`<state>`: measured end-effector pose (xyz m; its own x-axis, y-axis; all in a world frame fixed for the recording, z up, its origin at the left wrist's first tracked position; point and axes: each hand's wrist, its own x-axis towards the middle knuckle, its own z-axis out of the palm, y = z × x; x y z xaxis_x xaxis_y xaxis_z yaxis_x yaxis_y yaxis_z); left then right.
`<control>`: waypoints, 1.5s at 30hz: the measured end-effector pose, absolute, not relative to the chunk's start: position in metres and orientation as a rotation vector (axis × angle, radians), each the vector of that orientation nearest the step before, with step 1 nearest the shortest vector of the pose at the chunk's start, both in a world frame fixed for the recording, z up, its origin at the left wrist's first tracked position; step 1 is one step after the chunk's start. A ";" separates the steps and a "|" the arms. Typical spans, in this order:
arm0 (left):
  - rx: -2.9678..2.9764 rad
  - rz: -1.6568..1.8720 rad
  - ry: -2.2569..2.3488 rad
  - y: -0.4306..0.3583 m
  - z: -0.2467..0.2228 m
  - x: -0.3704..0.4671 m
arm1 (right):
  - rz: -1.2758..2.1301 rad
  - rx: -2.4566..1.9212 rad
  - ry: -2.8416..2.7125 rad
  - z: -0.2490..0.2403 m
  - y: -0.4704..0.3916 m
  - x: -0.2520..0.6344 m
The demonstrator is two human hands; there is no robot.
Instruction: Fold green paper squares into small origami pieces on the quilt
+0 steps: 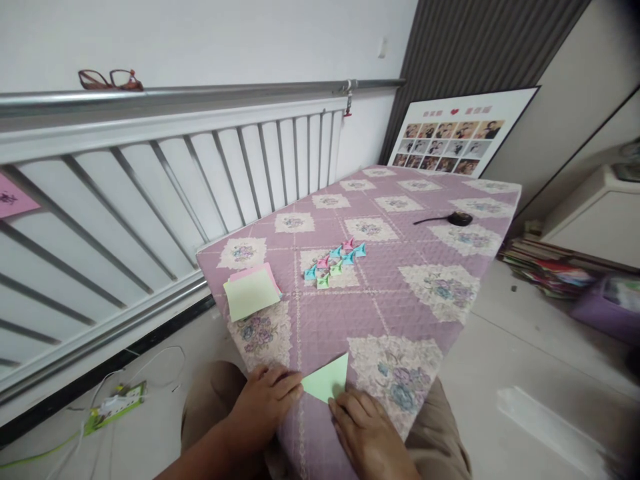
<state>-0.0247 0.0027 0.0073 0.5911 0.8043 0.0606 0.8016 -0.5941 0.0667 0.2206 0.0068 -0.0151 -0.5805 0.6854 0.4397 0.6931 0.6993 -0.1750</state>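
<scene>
A light green paper [327,379], triangular in outline, lies near the table's front edge between my two hands. My left hand [267,403] rests on the cloth with its fingertips at the paper's left corner. Its fingers lie flat and slightly apart. At the paper's lower right edge, the fingertips of my right hand [367,427] press down, the fingers stretched out. A stack of paper squares [251,295], pale yellow-green on top with pink beneath, sits at the left. Several small folded paper pieces [336,268] in pink, blue and green stand grouped at mid-table.
The table [345,320] wears a purple floral cloth. A dark object with a thin handle [459,219] lies on its right side. A white radiator [200,180] borders the left; glasses [111,81] rest on the pipe above. A photo board [450,137] leans behind.
</scene>
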 end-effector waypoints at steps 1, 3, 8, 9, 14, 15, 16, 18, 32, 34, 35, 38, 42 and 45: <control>2.765 0.113 1.416 0.002 0.006 -0.026 | -0.029 -1.036 -2.422 -0.015 0.007 0.224; 2.757 0.092 1.444 0.000 0.004 -0.026 | -0.035 -1.017 -2.417 -0.015 0.006 0.230; 2.768 0.126 1.499 -0.002 -0.004 -0.022 | -0.084 -1.002 -2.453 -0.018 0.004 0.238; 2.775 0.143 1.502 -0.002 -0.007 -0.021 | -0.100 -1.003 -2.462 -0.019 0.003 0.239; 2.711 0.179 1.615 -0.004 -0.006 -0.011 | -0.133 -1.014 -2.465 -0.025 0.001 0.237; 2.668 0.163 1.668 -0.004 -0.003 -0.006 | -0.127 -1.020 -2.455 -0.026 0.000 0.236; 2.622 0.141 1.716 -0.004 0.001 0.001 | -0.115 -1.033 -2.445 -0.028 0.000 0.235; 2.526 0.098 1.825 -0.005 0.007 0.017 | -0.081 -1.067 -2.414 -0.030 -0.002 0.233; 2.544 0.564 1.800 -0.018 -0.014 0.057 | 0.267 -1.710 -2.078 0.008 0.041 0.233; 2.542 0.608 1.793 -0.018 -0.013 0.057 | 0.273 -1.833 -2.051 0.011 0.052 0.227; 2.537 0.629 1.790 -0.018 -0.013 0.057 | 0.292 -1.862 -2.044 0.011 0.056 0.224; 2.517 0.695 1.777 -0.018 -0.013 0.057 | 0.356 -1.881 -2.026 0.010 0.061 0.217; 2.485 0.768 1.729 -0.020 -0.011 0.056 | 0.448 -1.871 -1.925 0.011 0.062 0.215; 2.477 0.814 1.674 -0.022 -0.009 0.055 | 0.655 -1.758 -1.849 0.014 0.062 0.214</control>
